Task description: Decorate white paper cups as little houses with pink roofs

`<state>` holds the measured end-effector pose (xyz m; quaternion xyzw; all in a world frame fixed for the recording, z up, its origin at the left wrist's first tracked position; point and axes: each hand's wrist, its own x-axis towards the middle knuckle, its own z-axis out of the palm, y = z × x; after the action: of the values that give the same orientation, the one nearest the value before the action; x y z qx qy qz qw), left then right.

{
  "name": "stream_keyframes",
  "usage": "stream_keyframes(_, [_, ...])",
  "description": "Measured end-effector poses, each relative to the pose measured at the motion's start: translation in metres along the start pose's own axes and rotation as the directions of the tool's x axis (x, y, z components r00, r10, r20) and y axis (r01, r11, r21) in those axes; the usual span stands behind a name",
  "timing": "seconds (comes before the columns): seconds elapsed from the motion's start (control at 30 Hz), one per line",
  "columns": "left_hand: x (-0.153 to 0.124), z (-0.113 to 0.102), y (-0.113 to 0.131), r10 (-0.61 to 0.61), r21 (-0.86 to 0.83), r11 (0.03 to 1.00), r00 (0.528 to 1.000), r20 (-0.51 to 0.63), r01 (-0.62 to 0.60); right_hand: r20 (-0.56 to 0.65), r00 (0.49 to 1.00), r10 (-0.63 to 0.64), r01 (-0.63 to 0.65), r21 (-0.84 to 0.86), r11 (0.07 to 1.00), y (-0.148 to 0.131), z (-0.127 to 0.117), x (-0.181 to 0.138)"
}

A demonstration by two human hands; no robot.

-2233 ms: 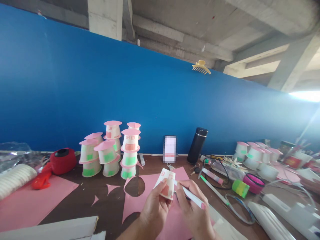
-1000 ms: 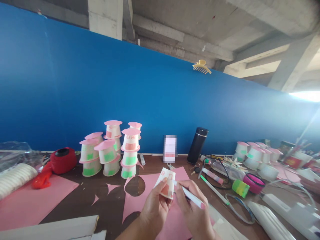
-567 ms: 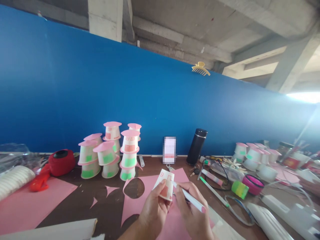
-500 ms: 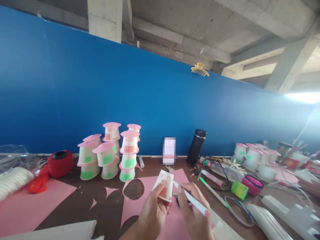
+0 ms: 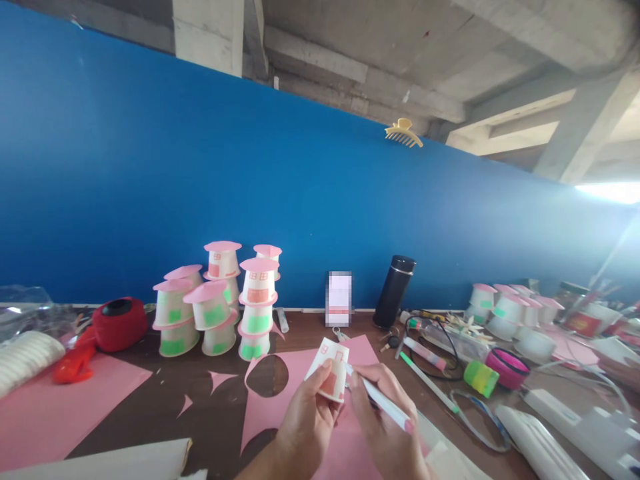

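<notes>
Between the thumb and fingers of my left hand [image 5: 309, 420] is a white paper cup [image 5: 328, 367], turned upside down and tilted. Red-pink drawing covers part of its side: a window, a filled door and a second outline near the right edge. My right hand [image 5: 387, 420] grips a white marker [image 5: 383, 400] with a pink end, its tip at the cup's right side by the second outline. Under both hands lies a pink paper sheet [image 5: 350, 453] with round holes cut out. Stacked cups with pink paper roofs [image 5: 257, 293] stand to the left.
A black bottle [image 5: 394, 293] and a blurred phone-like screen [image 5: 339, 300] stand against the blue partition [image 5: 300, 187]. Right of my hands lie a green-capped marker [image 5: 427, 382], tape rolls [image 5: 506, 369], cables and more cups [image 5: 506, 313]. At left sits a red tape dispenser [image 5: 119, 325].
The marker tip has shifted slightly at the cup's upper right, around the outlined shape. My left hand keeps the cup almost still, and the whole view has tilted a little.
</notes>
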<state>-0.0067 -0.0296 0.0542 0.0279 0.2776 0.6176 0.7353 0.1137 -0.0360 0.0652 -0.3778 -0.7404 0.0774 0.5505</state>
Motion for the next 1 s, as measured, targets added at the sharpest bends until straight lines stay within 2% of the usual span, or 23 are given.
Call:
stream_keyframes(0.3, [-0.0031, 0.0024, 0.0006, 0.018, -0.001, 1.0, 1.0, -0.008, -0.018, 0.001, 1.0, -0.004, 0.004, -0.026, 1.0, -0.0028, 0.0019, -0.0006])
stream_keyframes(0.47, [-0.0038, 0.0018, 0.0006, 0.024, 0.008, 1.0, 0.999, 0.039, -0.025, 0.0, 1.0, 0.01, -0.01, -0.02, 1.0, -0.0035, 0.003, 0.0009])
stream_keyframes(0.8, [-0.001, -0.0016, -0.0007, 0.016, 0.013, 1.0, 0.998, 0.058, -0.017, -0.001, 1.0, 0.016, -0.016, -0.05, 0.999, -0.0023, 0.0043, -0.0002])
stream_keyframes(1.0, [-0.0011, -0.0003, 0.0007, 0.013, -0.003, 1.0, 0.999, 0.042, -0.013, -0.005, 1.0, 0.003, -0.003, -0.074, 0.997, -0.0029, 0.0042, 0.0003])
